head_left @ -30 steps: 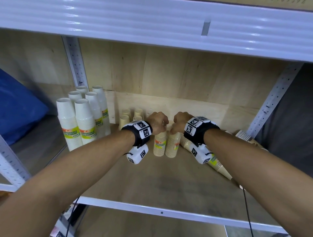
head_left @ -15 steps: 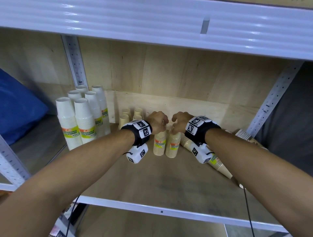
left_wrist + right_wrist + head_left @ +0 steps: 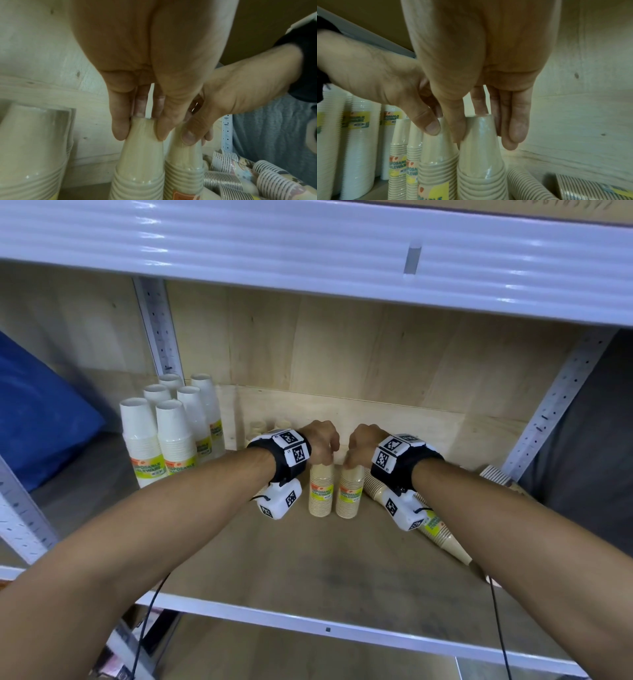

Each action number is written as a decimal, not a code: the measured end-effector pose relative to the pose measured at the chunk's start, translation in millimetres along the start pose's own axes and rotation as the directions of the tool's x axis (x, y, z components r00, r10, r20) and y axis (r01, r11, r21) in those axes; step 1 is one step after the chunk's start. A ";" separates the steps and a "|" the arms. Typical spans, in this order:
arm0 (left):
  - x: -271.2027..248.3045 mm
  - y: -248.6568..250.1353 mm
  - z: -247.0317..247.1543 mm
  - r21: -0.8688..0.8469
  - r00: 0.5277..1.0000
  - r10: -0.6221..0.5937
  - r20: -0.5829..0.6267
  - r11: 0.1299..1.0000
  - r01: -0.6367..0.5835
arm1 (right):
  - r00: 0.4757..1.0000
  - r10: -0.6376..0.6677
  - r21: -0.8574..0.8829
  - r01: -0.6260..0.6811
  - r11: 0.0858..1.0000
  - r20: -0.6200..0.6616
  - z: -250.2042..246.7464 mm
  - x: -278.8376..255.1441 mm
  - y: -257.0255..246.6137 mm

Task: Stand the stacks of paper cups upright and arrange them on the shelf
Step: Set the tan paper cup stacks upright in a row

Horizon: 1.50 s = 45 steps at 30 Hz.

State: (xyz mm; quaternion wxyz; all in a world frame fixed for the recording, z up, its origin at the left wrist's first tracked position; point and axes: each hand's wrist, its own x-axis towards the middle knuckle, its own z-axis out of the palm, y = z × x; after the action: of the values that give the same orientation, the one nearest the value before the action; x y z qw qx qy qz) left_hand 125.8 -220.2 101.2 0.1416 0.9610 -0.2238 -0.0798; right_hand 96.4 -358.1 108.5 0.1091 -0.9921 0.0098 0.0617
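Observation:
Two beige cup stacks stand upright side by side at mid-shelf, rims down. My left hand (image 3: 325, 455) pinches the top of the left stack (image 3: 321, 491) between thumb and fingers; the left wrist view shows this grip (image 3: 140, 129) on that stack (image 3: 139, 162). My right hand (image 3: 352, 460) grips the top of the right stack (image 3: 350, 493), its fingers (image 3: 513, 132) curled round the stack (image 3: 481, 155). The two hands nearly touch. A further beige stack (image 3: 442, 534) lies on its side under my right forearm.
Several white cup stacks (image 3: 171, 440) stand upright at the left. Small beige stacks (image 3: 260, 428) stand at the back behind my left wrist. Patterned stacks (image 3: 257, 175) lie at the right by the upright post (image 3: 561, 392). The upper shelf (image 3: 308, 244) hangs close overhead.
Both hands have stayed on the tops of the two beige stacks, and the stacks stand in almost the same spot.

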 end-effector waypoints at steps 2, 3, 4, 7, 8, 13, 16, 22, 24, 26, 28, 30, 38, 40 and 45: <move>-4.3 -2.6 -8.0 0.025 1.000 -0.005 0.026 1.000 0.004 | 1.000 -0.015 -0.001 0.015 1.000 0.013 -1.9 0.6 -5.6; -6.9 -4.7 -12.1 0.038 0.999 -0.006 0.037 0.999 0.005 | 0.999 -0.022 -0.007 0.022 1.000 0.027 -3.7 -0.1 -9.8; -9.8 -7.3 -16.3 0.050 0.999 -0.009 0.048 0.999 0.007 | 0.999 -0.026 -0.017 0.026 1.000 0.038 -4.6 -0.6 -14.5; -19.3 -16.9 -28.2 0.074 0.995 -0.048 0.086 0.996 0.042 | 0.998 -0.045 -0.046 0.047 0.998 0.044 -5.4 -1.8 -30.2; -22.5 -20.7 -31.7 0.080 0.993 -0.064 0.103 0.995 0.056 | 0.997 -0.060 -0.052 0.062 0.997 0.042 -4.0 -1.0 -35.4; -40.6 -42.5 -45.0 0.107 0.986 -0.131 0.107 0.987 0.119 | 0.987 -0.141 0.011 0.141 0.990 0.080 2.0 3.7 -58.3; -51.7 -55.8 -49.4 0.082 0.984 -0.165 0.066 0.984 0.159 | 0.979 -0.196 0.059 0.192 0.980 0.065 7.3 6.2 -71.4; -66.6 -75.2 -49.4 0.061 0.982 -0.188 0.009 0.980 0.187 | 0.959 -0.269 0.103 0.259 0.960 0.091 17.7 6.6 -99.9; -68.7 -81.0 -47.5 0.053 0.983 -0.182 0.016 0.982 0.181 | 0.954 -0.285 0.094 0.277 0.956 0.086 21.4 8.1 -106.5; -70.7 -84.8 -44.9 0.050 0.983 -0.184 0.007 0.982 0.183 | 0.952 -0.297 0.083 0.291 0.953 0.071 25.7 9.2 -112.2; -72.9 -86.8 -42.6 0.047 0.982 -0.187 0.006 0.981 0.187 | 0.951 -0.305 0.081 0.300 0.951 0.056 30.0 10.6 -115.5; -75.2 -87.4 -40.5 0.044 0.982 -0.187 0.014 0.981 0.187 | 0.948 -0.313 0.079 0.309 0.948 0.055 31.6 8.8 -117.8; -77.6 -93.5 -34.0 0.014 0.983 -0.184 0.030 0.983 0.183 | 0.941 -0.336 0.091 0.331 0.939 0.034 31.6 6.5 -116.6; -77.8 -95.4 -36.1 -0.002 0.984 -0.174 0.029 0.985 0.174 | 0.941 -0.338 0.097 0.334 0.938 0.032 30.8 7.5 -115.7; -76.8 -91.3 -46.7 -0.002 0.980 -0.197 -0.016 0.980 0.197 | 0.953 -0.304 0.073 0.301 0.951 0.024 25.3 11.1 -111.9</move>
State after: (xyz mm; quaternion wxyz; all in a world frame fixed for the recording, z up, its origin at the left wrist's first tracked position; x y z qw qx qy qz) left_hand 105.0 -96.0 124.3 0.1348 0.9790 -0.1266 -0.0855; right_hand 108.1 -243.5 106.7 0.1514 -0.9763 -0.1420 0.0611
